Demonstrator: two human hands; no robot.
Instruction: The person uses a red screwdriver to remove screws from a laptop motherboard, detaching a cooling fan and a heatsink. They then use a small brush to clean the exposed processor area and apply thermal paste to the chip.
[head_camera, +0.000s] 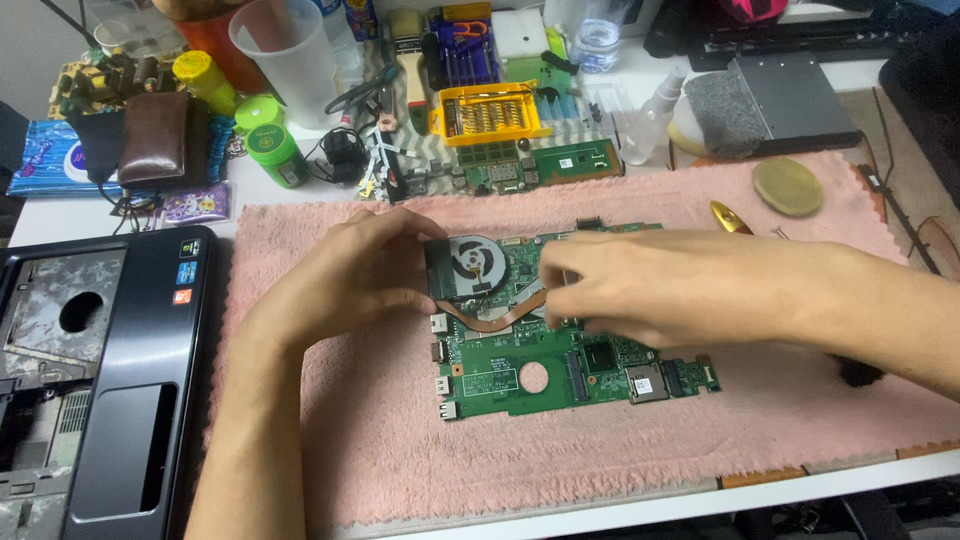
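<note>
A green laptop motherboard (520, 375) lies on a pink fluffy cloth (330, 440). A black cooling fan (470, 265) with a copper heat pipe (490, 318) sits on the board's upper left part. My left hand (355, 275) grips the fan's left edge with thumb and fingers. My right hand (640, 290) rests palm down over the board's middle, fingers on the heat pipe end near the fan. What lies under that palm is hidden.
A black laptop base (110, 380) lies at the left. Behind the cloth are a yellow screwdriver bit case (490, 112), a green circuit strip (560, 160), a plastic cup (290, 60), green jars, a brown wallet (155, 135), a spray bottle and a round tan pad (788, 185).
</note>
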